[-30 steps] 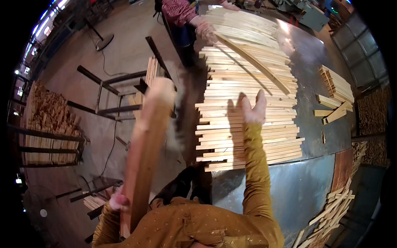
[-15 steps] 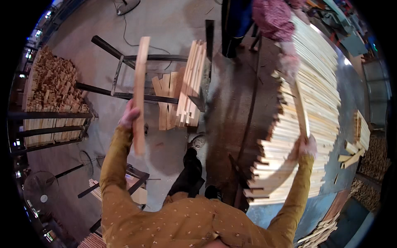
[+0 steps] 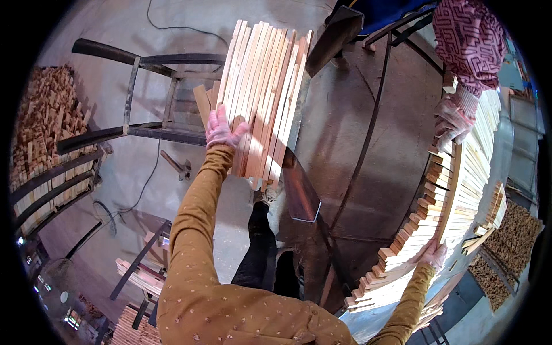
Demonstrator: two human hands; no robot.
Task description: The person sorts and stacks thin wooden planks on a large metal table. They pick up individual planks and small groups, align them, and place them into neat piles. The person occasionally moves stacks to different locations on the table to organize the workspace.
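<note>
My left hand is open, its fingers spread against the near left side of a bundle of pale wooden strips. The strips lie side by side on a dark metal frame. On the right, my right hand is closed around the near end of a wooden strip, which lies crosswise over a long row of slats on a metal table. Close to that strip's far end is a co-worker's gloved hand, below a pink patterned sleeve.
A black metal stand reaches left from the bundle. Large stacks of cut wood fill a rack at the far left. A brown metal chute slants between bundle and table. A hammer-like tool and a cable lie on the floor.
My left hand has released the single strip it held and now rests open on the bundle. The view has shifted. My right hand still holds its strip across the slats.
</note>
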